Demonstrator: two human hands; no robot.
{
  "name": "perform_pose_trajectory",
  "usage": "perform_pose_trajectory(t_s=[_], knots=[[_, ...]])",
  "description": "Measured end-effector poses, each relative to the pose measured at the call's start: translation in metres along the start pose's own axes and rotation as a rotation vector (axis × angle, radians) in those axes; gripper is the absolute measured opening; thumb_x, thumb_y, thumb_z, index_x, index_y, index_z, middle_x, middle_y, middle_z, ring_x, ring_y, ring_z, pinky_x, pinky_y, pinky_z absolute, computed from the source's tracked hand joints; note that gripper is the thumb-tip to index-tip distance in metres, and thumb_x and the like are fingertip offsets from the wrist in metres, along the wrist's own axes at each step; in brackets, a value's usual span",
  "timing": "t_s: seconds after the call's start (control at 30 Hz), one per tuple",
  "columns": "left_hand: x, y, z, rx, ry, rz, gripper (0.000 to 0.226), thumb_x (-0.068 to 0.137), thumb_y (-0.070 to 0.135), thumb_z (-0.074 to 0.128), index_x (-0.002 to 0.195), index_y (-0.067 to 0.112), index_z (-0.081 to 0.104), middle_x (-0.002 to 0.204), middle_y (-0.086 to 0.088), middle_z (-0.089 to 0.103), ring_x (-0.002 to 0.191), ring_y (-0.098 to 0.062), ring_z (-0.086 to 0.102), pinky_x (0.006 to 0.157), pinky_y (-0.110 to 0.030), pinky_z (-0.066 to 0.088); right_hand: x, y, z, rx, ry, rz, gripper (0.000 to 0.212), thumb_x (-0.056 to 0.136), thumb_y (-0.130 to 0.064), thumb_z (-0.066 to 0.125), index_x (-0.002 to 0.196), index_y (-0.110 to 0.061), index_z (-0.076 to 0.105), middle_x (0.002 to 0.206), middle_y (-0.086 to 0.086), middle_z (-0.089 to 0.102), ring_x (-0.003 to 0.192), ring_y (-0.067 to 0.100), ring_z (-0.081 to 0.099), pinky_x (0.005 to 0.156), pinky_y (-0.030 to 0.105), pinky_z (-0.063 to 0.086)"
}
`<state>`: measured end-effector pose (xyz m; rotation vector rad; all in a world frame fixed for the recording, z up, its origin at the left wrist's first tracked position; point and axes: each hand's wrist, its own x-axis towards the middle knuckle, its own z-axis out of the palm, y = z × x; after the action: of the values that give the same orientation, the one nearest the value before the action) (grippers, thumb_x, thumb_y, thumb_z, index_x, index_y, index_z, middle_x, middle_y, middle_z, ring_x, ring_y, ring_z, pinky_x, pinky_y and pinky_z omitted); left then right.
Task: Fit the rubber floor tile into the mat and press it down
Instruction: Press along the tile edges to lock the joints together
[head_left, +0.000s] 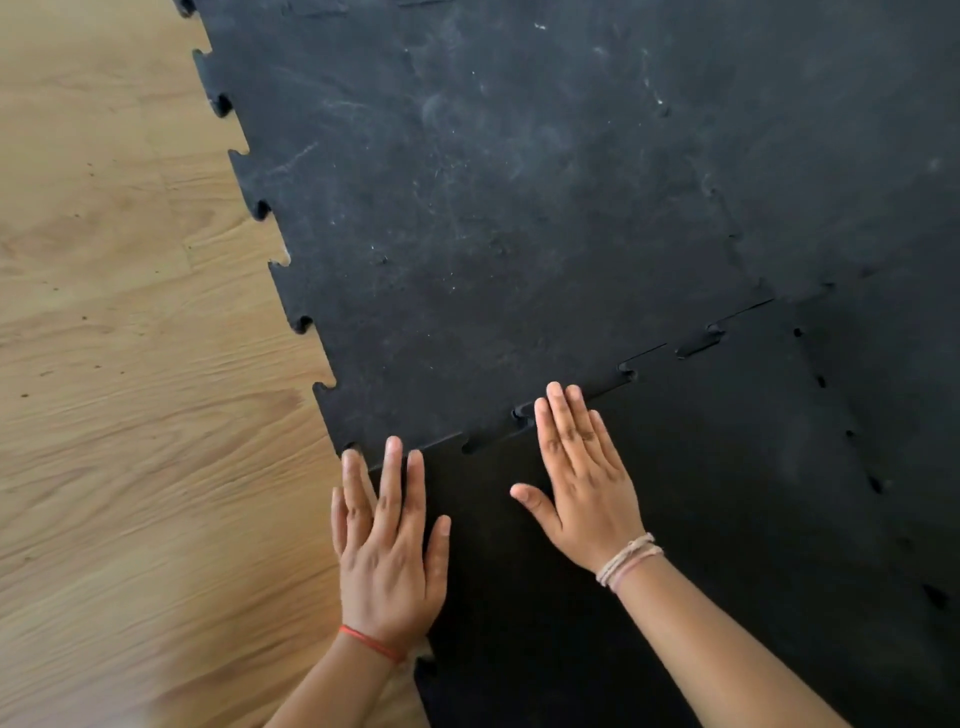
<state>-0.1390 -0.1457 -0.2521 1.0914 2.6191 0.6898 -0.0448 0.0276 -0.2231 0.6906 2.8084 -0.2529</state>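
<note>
A black rubber floor tile (701, 493) with puzzle-tooth edges lies at the near side of the black mat (519, 208). Its far edge meets the mat along a toothed seam (644, 358), where some teeth still stand slightly raised with dark gaps. My left hand (387, 545) lies flat, palm down, on the tile's left corner, fingertips at the seam. My right hand (584, 483) rests flat on the tile further right, fingers reaching the seam. Both hands hold nothing.
Light wooden flooring (130, 389) fills the left side. The mat's left edge (260, 208) shows a row of open puzzle notches. Another seam (831, 405) runs down the tile's right side into a neighbouring tile.
</note>
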Motion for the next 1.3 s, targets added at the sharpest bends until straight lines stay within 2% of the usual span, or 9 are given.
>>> perform_pose_trajectory(t_s=[0.2, 0.33, 0.47, 0.6, 0.7, 0.87, 1.0, 1.17, 1.3], knots=[[0.007, 0.000, -0.004, 0.149, -0.143, 0.203, 0.054, 0.095, 0.037, 0.008, 0.143, 0.013, 0.003, 0.154, 0.005, -0.018, 0.141, -0.016, -0.007, 0.113, -0.034, -0.003, 0.000, -0.005, -0.009, -0.092, -0.140, -0.050, 0.086, 0.084, -0.067, 0.022, 0.142, -0.003, 0.014, 0.150, 0.016, 0.015, 0.138, 0.028, 0.018, 0.114, 0.039, 0.016], [0.011, 0.003, -0.010, 0.193, -0.223, 0.214, 0.055, 0.095, 0.035, 0.007, 0.142, 0.008, 0.013, 0.153, -0.006, 0.012, 0.141, -0.016, -0.010, 0.112, -0.034, 0.000, 0.011, -0.001, -0.013, -0.052, -0.282, -0.057, 0.092, 0.081, -0.069, 0.027, 0.134, -0.013, -0.025, 0.144, 0.006, -0.027, 0.136, 0.022, -0.021, 0.109, 0.034, -0.011], [0.020, 0.002, -0.033, 0.192, -0.329, 0.253, 0.055, 0.095, 0.034, 0.007, 0.134, 0.004, 0.031, 0.142, -0.011, 0.030, 0.139, -0.009, -0.015, 0.111, -0.029, 0.001, -0.001, -0.023, -0.021, -0.004, -0.290, -0.131, 0.099, 0.083, -0.065, 0.037, 0.134, -0.013, -0.030, 0.141, 0.005, -0.039, 0.134, 0.024, -0.032, 0.110, 0.038, -0.016], [0.017, 0.001, -0.046, 0.135, -0.335, 0.142, 0.050, 0.092, 0.027, 0.023, 0.129, -0.001, 0.041, 0.137, -0.017, 0.042, 0.134, -0.019, 0.024, 0.110, -0.028, 0.000, -0.007, -0.053, -0.018, -0.053, -0.345, -0.342, 0.102, 0.083, -0.064, 0.038, 0.134, -0.010, -0.031, 0.136, 0.006, -0.045, 0.121, 0.021, -0.046, 0.097, 0.033, -0.032], [0.013, 0.000, -0.038, 0.169, -0.317, 0.094, 0.051, 0.084, 0.022, 0.030, 0.126, -0.003, 0.045, 0.133, -0.020, 0.048, 0.124, -0.033, 0.034, 0.109, -0.029, 0.000, -0.002, -0.056, -0.012, -0.136, -0.352, -0.341, 0.106, 0.081, -0.064, 0.042, 0.132, -0.006, -0.030, 0.137, 0.012, -0.040, 0.124, 0.025, -0.041, 0.099, 0.037, -0.028], [0.016, -0.002, -0.028, 0.188, -0.295, 0.104, 0.052, 0.083, 0.021, 0.030, 0.127, -0.003, 0.043, 0.135, -0.020, 0.043, 0.125, -0.033, 0.032, 0.108, -0.029, 0.000, 0.008, -0.061, -0.007, -0.145, -0.405, -0.322, 0.112, 0.077, -0.061, 0.054, 0.130, -0.005, -0.027, 0.138, 0.013, -0.033, 0.131, 0.026, -0.028, 0.106, 0.039, -0.016], [0.014, -0.002, -0.033, 0.199, -0.310, 0.093, 0.055, 0.085, 0.027, 0.027, 0.131, -0.003, 0.034, 0.139, -0.015, 0.030, 0.128, -0.032, 0.030, 0.107, -0.027, -0.003, 0.003, -0.057, -0.007, -0.032, -0.397, -0.300, 0.111, 0.078, -0.062, 0.053, 0.132, -0.011, -0.030, 0.140, 0.007, -0.037, 0.132, 0.022, -0.031, 0.105, 0.035, -0.019], [0.026, 0.005, -0.039, 0.303, -0.403, 0.317, 0.060, 0.094, 0.040, 0.012, 0.131, 0.003, 0.042, 0.139, -0.013, 0.039, 0.128, -0.027, 0.037, 0.109, -0.032, 0.000, -0.001, 0.001, -0.021, -0.009, -0.332, -0.041, 0.127, 0.066, -0.075, 0.052, 0.128, -0.014, -0.039, 0.138, 0.005, -0.044, 0.128, 0.022, -0.039, 0.107, 0.032, -0.019], [0.041, 0.006, -0.029, 0.363, -0.388, 0.461, 0.059, 0.091, 0.042, 0.021, 0.134, 0.005, 0.037, 0.142, -0.012, 0.033, 0.133, -0.025, 0.032, 0.109, -0.031, 0.001, 0.005, 0.018, -0.017, -0.078, -0.380, -0.152, 0.128, 0.063, -0.081, 0.047, 0.126, -0.013, -0.041, 0.140, 0.006, -0.042, 0.130, 0.022, -0.037, 0.107, 0.033, -0.019]])
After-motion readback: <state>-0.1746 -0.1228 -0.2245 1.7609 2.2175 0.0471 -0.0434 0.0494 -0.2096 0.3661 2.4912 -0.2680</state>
